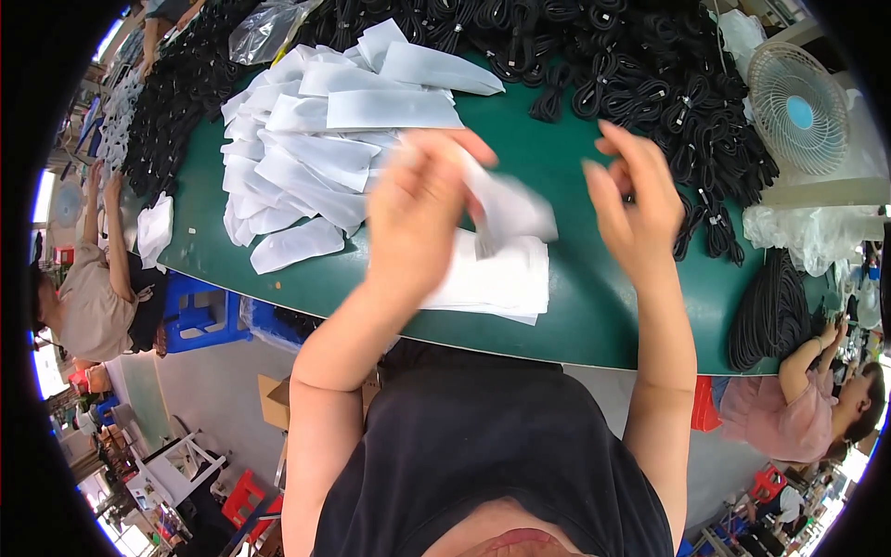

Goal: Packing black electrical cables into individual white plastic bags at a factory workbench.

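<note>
A blurred white plastic sleeve (506, 206) is pinched in the left hand (415, 212) above the near stack of sleeves (497, 283) on the green desk (594, 306). The right hand (640, 209) is held open and empty, near the far coiled black cables (650, 84), probably for picking one.

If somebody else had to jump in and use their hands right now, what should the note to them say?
Left hand: raised over the table, gripping a blurred white pouch.
Right hand: raised, fingers half curled, holding nothing that shows.
Neat stack of white pouches lies on the green table under the hands; a loose heap of pouches sits further left.
Coiled black cables are piled along the far edge.
Done: cannot tell whether any pouch is filled.
Left: both pouch piles and the cable pile are large.
</note>
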`<state>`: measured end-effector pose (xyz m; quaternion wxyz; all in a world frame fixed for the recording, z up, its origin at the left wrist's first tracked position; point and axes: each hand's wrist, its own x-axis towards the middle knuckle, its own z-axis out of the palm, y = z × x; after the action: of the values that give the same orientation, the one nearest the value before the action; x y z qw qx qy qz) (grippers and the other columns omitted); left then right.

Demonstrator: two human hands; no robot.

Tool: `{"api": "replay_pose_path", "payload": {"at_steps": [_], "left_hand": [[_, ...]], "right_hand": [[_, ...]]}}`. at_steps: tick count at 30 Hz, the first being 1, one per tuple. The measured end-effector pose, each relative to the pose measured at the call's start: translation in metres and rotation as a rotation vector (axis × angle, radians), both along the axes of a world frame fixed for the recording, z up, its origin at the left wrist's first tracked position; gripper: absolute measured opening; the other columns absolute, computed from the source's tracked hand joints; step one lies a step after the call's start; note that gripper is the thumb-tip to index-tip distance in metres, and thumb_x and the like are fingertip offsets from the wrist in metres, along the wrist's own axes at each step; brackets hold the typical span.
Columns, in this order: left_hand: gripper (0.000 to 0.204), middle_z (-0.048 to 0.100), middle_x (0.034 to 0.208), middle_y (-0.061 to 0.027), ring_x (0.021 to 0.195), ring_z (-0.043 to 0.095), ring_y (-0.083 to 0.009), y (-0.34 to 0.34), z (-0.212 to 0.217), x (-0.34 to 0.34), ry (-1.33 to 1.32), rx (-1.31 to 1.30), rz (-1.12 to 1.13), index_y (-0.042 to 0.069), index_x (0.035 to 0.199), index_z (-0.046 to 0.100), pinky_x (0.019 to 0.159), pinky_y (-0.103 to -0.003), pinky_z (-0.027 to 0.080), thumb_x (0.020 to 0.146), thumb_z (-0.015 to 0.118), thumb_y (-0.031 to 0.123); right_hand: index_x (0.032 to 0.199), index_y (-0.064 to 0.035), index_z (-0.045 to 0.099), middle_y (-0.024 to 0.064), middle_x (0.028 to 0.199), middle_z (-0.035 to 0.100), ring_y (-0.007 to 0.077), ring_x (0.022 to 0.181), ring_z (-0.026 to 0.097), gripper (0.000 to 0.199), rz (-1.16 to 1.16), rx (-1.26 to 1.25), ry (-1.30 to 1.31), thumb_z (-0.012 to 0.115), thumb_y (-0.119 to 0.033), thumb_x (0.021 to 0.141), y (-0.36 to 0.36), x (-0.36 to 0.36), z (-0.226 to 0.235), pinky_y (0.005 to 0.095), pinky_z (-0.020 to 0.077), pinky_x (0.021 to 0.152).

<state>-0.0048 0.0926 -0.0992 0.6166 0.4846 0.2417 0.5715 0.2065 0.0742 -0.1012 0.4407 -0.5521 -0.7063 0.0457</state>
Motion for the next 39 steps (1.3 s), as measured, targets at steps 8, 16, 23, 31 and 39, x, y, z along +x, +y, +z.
{"api": "replay_pose_path", "payload": {"at_steps": [8,16,23,31,39], "left_hand": [[0.017,0.058,0.100,-0.0104,0.083,0.059,-0.0170,0.047,-0.007,-0.029,-0.073,0.109,0.764,-0.004,0.106,0.052,0.079,-0.027,0.046,0.091,0.053,0.003],[0.024,0.057,0.088,-0.0111,0.081,0.057,-0.0280,-0.034,-0.068,-0.011,0.889,0.563,-0.010,0.002,0.094,0.060,0.067,-0.035,0.048,0.072,0.069,0.001],[0.012,0.056,0.082,-0.0104,0.076,0.057,-0.0268,-0.037,-0.085,-0.009,1.015,0.642,0.003,0.003,0.083,0.064,0.063,-0.031,0.047,0.073,0.070,0.001],[0.007,0.059,0.082,-0.0051,0.065,0.052,-0.0116,-0.032,-0.075,-0.019,0.652,0.119,-0.040,0.001,0.082,0.067,0.058,-0.022,0.041,0.076,0.070,0.000],[0.007,0.058,0.082,-0.0017,0.071,0.050,-0.0079,-0.032,-0.080,-0.020,0.409,-0.052,-0.103,0.002,0.083,0.068,0.061,-0.021,0.040,0.077,0.070,-0.001]], "right_hand": [[0.117,-0.0054,0.055,0.0175,0.086,0.063,0.0296,0.067,0.064,0.047,-0.355,-0.268,-0.547,0.066,-0.035,0.083,0.107,-0.008,-0.093,0.0362,0.0527,0.057],[0.097,-0.0013,0.056,0.0183,0.092,0.056,0.0328,0.072,0.063,0.030,-0.271,-0.150,-0.518,0.066,-0.017,0.073,0.060,-0.003,-0.089,0.0416,0.0535,0.058],[0.101,-0.0008,0.060,0.0128,0.098,0.057,0.0230,0.075,0.062,0.033,0.088,-0.213,0.136,0.067,0.000,0.069,-0.035,0.030,-0.058,0.0300,0.0531,0.063],[0.101,-0.0017,0.060,0.0179,0.103,0.059,0.0272,0.083,0.061,0.037,0.265,0.035,-0.052,0.071,-0.003,0.065,-0.109,0.028,-0.039,0.0317,0.0533,0.065],[0.103,-0.0006,0.058,0.0180,0.102,0.060,0.0283,0.075,0.064,0.041,0.365,0.048,-0.154,0.069,-0.001,0.064,-0.107,0.020,-0.037,0.0322,0.0555,0.060]]}}
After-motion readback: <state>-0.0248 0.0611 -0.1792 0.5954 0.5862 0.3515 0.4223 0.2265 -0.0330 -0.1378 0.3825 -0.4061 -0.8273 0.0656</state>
